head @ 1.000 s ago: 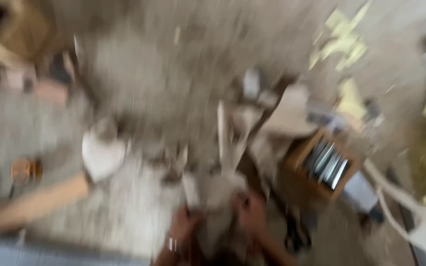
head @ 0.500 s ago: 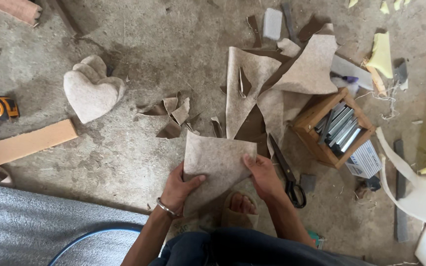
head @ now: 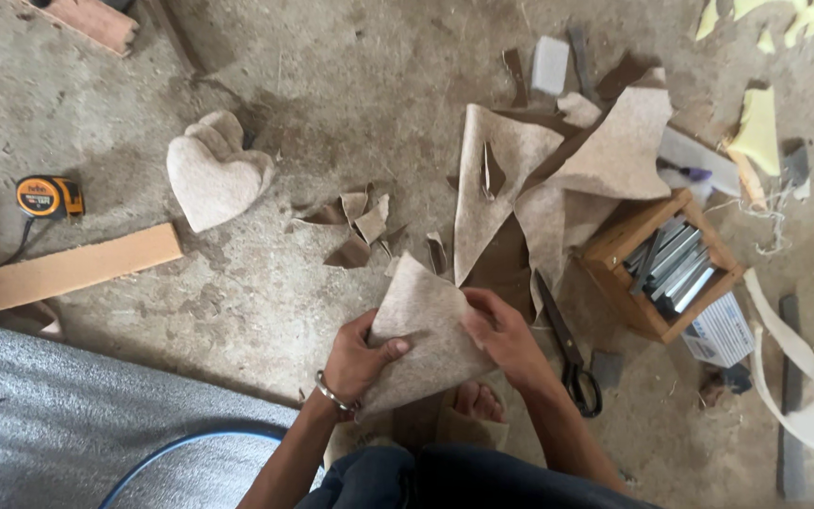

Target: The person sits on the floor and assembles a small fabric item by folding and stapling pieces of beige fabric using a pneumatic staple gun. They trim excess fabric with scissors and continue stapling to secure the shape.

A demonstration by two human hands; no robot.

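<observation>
Since half a second ago, both hands have folded the tan fabric piece [head: 423, 335] inward, so it now bulges between them, near the person's foot. Left hand [head: 358, 356] clamps its left edge with thumb on top; right hand [head: 504, 335] pinches the right edge, keeping it taut. Scissors [head: 567, 347] lie just right on the floor [head: 350, 85], handy beside the wooden box [head: 626, 303].

Two hands, the left hand [head: 358, 358] and the right hand [head: 501, 335], share one piece of beige fabric [head: 423, 335]. One heart-shaped cushion [head: 214, 174] lies far left, one tape measure [head: 47, 197] beyond it, one wooden plank [head: 63, 271] nearer. One pair of scissors [head: 569, 349] and one wooden box [head: 657, 264] (holding several metal strips) lie right.
</observation>
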